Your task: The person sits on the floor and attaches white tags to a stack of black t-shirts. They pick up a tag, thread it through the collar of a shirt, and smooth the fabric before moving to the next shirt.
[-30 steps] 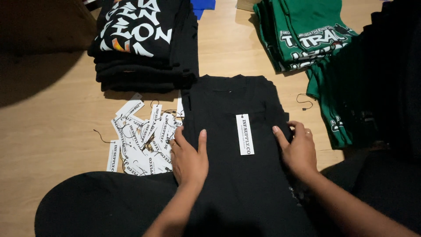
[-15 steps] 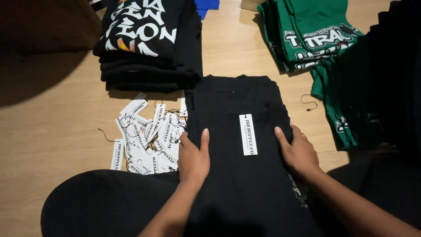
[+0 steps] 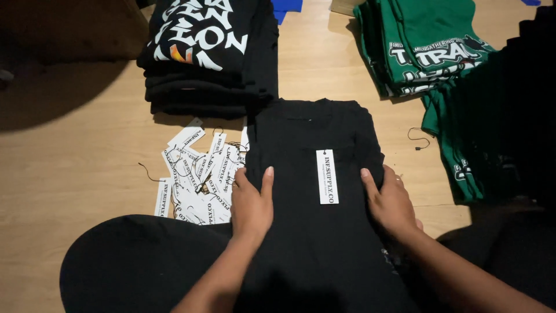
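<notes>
head view shows a folded black t-shirt (image 3: pixel 315 191) lying flat on the wooden floor (image 3: pixel 75 168) right in front of the person, with a white paper hang tag (image 3: pixel 327 176) resting on its middle. over the last second both hands have slid a little down the cloth toward the person while the shirt itself has kept its place and shape, which reads as smoothing or pressing the fold rather than picking it up. the left hand (image 3: pixel 252 204) lies palm down on the shirt's left edge, fingers (image 3: pixel 266 181) straight and close together, gripping nothing. the right hand (image 3: pixel 392 204) lies flat on the right edge, fingers loosely spread, also holding nothing. the tag sits between the two hands, touched by neither. just left of the shirt lies a loose heap of white tags (image 3: pixel 200 177) with strings. beyond are a stack of black printed shirts (image 3: pixel 205 58) and, to the right, green shirts (image 3: pixel 425 49).
</notes>
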